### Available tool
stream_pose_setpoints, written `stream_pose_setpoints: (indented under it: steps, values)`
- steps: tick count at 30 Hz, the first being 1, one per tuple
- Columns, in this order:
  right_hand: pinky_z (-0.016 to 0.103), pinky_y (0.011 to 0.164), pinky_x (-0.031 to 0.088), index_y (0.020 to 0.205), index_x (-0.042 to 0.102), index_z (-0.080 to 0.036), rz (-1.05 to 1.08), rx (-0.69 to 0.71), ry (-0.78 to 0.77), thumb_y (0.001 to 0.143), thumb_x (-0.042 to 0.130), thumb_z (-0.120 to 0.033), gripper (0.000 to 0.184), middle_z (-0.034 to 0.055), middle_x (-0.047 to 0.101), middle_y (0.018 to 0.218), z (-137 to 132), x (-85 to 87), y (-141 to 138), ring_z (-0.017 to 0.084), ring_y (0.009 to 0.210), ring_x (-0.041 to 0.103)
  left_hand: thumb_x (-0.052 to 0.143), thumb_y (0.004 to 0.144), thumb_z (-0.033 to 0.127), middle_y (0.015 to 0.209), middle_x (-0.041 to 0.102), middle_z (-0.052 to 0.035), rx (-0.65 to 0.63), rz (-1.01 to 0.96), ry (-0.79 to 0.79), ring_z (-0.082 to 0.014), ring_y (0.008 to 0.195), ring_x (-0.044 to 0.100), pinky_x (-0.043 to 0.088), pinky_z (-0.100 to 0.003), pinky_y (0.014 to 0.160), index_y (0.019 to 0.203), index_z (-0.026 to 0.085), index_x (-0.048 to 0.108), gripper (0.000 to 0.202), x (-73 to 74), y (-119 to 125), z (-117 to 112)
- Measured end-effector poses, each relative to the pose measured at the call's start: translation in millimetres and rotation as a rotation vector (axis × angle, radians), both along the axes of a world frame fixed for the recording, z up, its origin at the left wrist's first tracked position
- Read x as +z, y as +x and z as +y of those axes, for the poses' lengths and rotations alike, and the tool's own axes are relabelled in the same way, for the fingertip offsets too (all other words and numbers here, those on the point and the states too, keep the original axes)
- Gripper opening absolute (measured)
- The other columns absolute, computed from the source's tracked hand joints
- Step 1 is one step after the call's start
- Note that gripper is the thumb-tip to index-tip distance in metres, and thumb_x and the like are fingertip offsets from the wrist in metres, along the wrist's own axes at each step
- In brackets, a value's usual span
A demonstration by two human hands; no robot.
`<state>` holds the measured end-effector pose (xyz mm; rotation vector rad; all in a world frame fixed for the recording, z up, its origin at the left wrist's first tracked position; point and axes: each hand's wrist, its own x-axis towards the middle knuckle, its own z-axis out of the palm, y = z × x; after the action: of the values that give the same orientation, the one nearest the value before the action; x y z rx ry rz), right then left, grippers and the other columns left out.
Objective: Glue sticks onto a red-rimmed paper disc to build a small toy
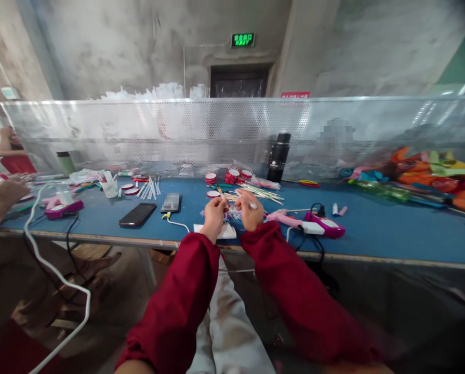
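Observation:
My left hand (pixel 215 214) is closed in a pinch above the blue table, its fingertips on something too small to name. Close beside it, my right hand (pixel 251 209) is also closed, with fingers curled and a small whitish spot showing among them. What it holds is hard to make out. Between and under the hands lies a heap of small purple and white scraps (pixel 234 213). A folded white cloth or paper (pixel 227 231) rests below my left hand. Just behind are thin pale sticks (pixel 269 194) and red-sided tape rolls (pixel 232 176).
Right of my hands lie a pink glue gun (pixel 284 218) and a purple device (pixel 329 227) with cords. A black bottle (pixel 279 158) stands behind. Left are two phones (pixel 137 214), a cup of white sticks (pixel 109 188) and a co-worker's hand (pixel 8 191). Colourful pieces (pixel 442 179) pile far right.

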<state>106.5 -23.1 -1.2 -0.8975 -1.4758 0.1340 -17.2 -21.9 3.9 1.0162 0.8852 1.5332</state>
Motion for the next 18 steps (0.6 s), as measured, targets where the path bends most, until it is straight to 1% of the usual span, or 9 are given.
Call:
stream_pose_setpoints:
  steps: [2, 6, 9, 11, 15, 18]
  values:
    - [0.033, 0.064, 0.056, 0.113, 0.071, -0.023, -0.015, -0.025, 0.025, 0.102, 0.041, -0.054, 0.045, 0.0031, 0.075, 0.077, -0.6, 1.0, 0.6, 0.021, 0.066, 0.070, 0.066, 0.100, 0.038, 0.089, 0.069, -0.0020, -0.023, 0.011, -0.010, -0.0124, 0.070, 0.064, 0.056, -0.028, 0.064, 0.103, 0.013, 0.068, 0.025, -0.7, 1.5, 1.5]
    - [0.036, 0.073, 0.057, 0.106, 0.071, -0.022, -0.036, -0.078, 0.072, 0.095, 0.052, -0.042, 0.030, 0.0049, 0.077, 0.084, -1.7, 2.6, 1.2, 0.023, 0.076, 0.072, 0.067, 0.100, 0.036, 0.107, 0.071, -0.0067, -0.060, 0.028, -0.018, -0.0171, 0.086, 0.070, 0.062, -0.034, 0.075, 0.117, 0.014, 0.067, 0.028, -3.1, 3.0, 3.6]
    - [0.037, 0.077, 0.057, 0.099, 0.070, -0.022, -0.046, -0.107, 0.099, 0.088, 0.057, -0.037, 0.022, 0.0064, 0.078, 0.090, -2.3, 3.2, 1.1, 0.024, 0.081, 0.072, 0.067, 0.100, 0.035, 0.111, 0.071, -0.0076, -0.069, 0.053, -0.022, -0.0181, 0.090, 0.070, 0.062, -0.035, 0.077, 0.119, 0.014, 0.067, 0.029, -5.7, 3.4, 6.2]
    - [0.036, 0.076, 0.057, 0.095, 0.069, -0.023, -0.049, -0.121, 0.110, 0.085, 0.059, -0.036, 0.019, 0.0060, 0.077, 0.089, -2.6, 3.1, 0.7, 0.023, 0.079, 0.071, 0.067, 0.100, 0.034, 0.109, 0.071, -0.0069, -0.067, 0.078, -0.025, -0.0173, 0.087, 0.070, 0.062, -0.034, 0.075, 0.117, 0.014, 0.067, 0.027, -7.6, 3.7, 8.4]
    - [0.034, 0.067, 0.054, 0.086, 0.062, -0.025, -0.026, -0.160, 0.126, 0.083, 0.061, -0.038, 0.013, 0.0023, 0.072, 0.077, -2.6, 1.6, -0.1, 0.021, 0.068, 0.065, 0.067, 0.100, 0.033, 0.108, 0.071, -0.0068, -0.059, 0.114, -0.037, -0.0175, 0.088, 0.070, 0.062, -0.035, 0.076, 0.116, 0.014, 0.068, 0.025, -10.2, 4.1, 12.0]
    - [0.033, 0.062, 0.050, 0.080, 0.056, -0.025, -0.015, -0.173, 0.142, 0.083, 0.061, -0.039, 0.015, 0.0001, 0.066, 0.070, -3.1, 0.8, -0.3, 0.020, 0.062, 0.061, 0.067, 0.100, 0.034, 0.110, 0.071, -0.0073, -0.057, 0.129, -0.039, -0.0181, 0.090, 0.071, 0.062, -0.036, 0.077, 0.117, 0.014, 0.068, 0.027, -10.5, 3.9, 12.9]
